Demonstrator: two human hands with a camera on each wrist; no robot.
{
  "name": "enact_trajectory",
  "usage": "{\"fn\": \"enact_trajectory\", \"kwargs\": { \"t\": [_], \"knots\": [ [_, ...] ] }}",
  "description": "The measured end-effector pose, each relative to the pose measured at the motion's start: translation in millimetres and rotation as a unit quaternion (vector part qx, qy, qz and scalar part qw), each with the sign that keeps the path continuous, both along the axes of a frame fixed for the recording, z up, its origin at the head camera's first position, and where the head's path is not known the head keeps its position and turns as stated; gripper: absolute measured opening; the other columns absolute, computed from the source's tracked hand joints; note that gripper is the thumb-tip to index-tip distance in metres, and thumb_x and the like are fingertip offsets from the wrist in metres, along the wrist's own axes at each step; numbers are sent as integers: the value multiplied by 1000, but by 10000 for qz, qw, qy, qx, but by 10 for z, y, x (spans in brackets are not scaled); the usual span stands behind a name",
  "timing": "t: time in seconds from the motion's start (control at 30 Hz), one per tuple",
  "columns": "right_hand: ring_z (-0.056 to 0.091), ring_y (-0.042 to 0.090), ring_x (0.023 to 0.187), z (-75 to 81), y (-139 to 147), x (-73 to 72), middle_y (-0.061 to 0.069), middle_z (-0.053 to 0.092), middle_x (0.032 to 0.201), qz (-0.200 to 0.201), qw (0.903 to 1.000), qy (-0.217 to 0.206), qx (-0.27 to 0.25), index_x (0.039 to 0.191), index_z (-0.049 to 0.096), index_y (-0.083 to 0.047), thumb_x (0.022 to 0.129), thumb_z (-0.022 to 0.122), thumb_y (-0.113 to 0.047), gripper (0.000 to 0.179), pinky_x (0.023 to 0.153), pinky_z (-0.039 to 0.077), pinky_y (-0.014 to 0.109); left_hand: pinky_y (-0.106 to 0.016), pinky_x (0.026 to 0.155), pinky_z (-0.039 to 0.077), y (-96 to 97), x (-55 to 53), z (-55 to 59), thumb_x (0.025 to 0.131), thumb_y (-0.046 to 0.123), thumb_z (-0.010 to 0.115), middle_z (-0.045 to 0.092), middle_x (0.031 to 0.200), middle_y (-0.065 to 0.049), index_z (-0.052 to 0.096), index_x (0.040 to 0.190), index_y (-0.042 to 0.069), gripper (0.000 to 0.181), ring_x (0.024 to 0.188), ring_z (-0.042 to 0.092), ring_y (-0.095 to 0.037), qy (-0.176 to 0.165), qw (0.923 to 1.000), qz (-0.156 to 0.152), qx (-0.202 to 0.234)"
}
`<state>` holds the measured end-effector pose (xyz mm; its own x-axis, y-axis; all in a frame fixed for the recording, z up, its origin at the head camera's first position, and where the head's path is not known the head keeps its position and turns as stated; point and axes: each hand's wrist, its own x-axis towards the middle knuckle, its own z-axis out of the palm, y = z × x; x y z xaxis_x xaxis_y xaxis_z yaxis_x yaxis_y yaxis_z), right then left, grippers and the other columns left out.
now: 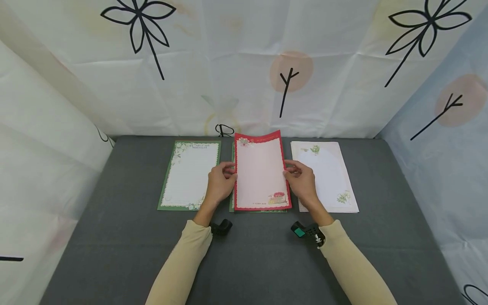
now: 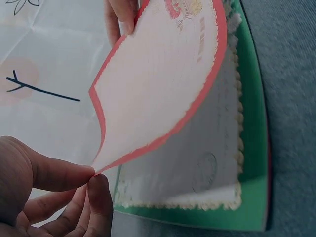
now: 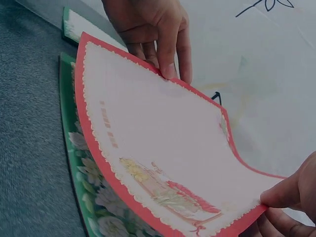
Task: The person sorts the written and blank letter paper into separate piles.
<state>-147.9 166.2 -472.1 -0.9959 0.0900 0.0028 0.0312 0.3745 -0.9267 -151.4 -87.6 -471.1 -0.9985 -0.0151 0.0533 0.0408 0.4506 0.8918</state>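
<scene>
Three sheets lie in a row on my gray counter [image 1: 114,237], from the green sheet [image 1: 189,175] to the white sheet [image 1: 328,178]. The red sheet [image 1: 261,173] is in the middle, bent up over a green-edged sheet [image 2: 247,148]. My left hand [image 1: 220,183] and right hand [image 1: 303,180] each pinch one side of it in a tight grip.

My head camera looked forward and down from above both hands. Each wrist camera sat close beside its own hand, facing across toward the other. All three shared the red-bordered sheet [image 1: 261,176] between my hands.
</scene>
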Motion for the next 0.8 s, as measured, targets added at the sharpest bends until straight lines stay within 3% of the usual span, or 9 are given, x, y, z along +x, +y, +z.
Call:
{"fn": "enact_trajectory", "kwargs": {
  "t": [0.13, 0.4, 0.67, 0.8],
  "knots": [
    [67, 32, 93, 44, 108, 2, 25, 66, 109, -104, 9997, 29, -233, 133, 66, -2, 98, 64, -2, 36, 71, 52, 19, -43, 72, 56, 73, -22, 40, 94, -2, 64, 70, 104, -18, 66, 126, -4, 33, 89, 70, -31, 63, 9996, -86, 244],
    [67, 9, 80, 119, 351, 14, 26, 65, 107, -404, 9975, -11, -586, 133, 65, 1, 98, 64, -1, 35, 68, 55, 18, -45, 79, 57, 309, -87, 49, 93, -4, 63, 70, 102, -18, 65, 130, -4, 37, 93, 70, -33, 134, 9990, -252, 340],
    [65, 8, 82, 139, 597, 27, 24, 66, 110, -761, 9955, -213, -515, 134, 65, -1, 99, 64, -4, 35, 70, 55, 17, -41, 76, 56, 600, -143, 26, 92, -5, 61, 70, 97, -16, 65, 130, -3, 38, 88, 70, -29, 201, 9988, -381, 219],
    [65, 8, 82, 148, 738, 51, 16, 67, 106, -791, 9948, -259, -585, 136, 64, -1, 99, 65, -5, 37, 71, 55, 17, -39, 74, 56, 738, -153, 12, 92, -3, 60, 69, 97, -13, 65, 130, -1, 38, 87, 70, -26, 113, 9989, -404, 189]
  ]
}}
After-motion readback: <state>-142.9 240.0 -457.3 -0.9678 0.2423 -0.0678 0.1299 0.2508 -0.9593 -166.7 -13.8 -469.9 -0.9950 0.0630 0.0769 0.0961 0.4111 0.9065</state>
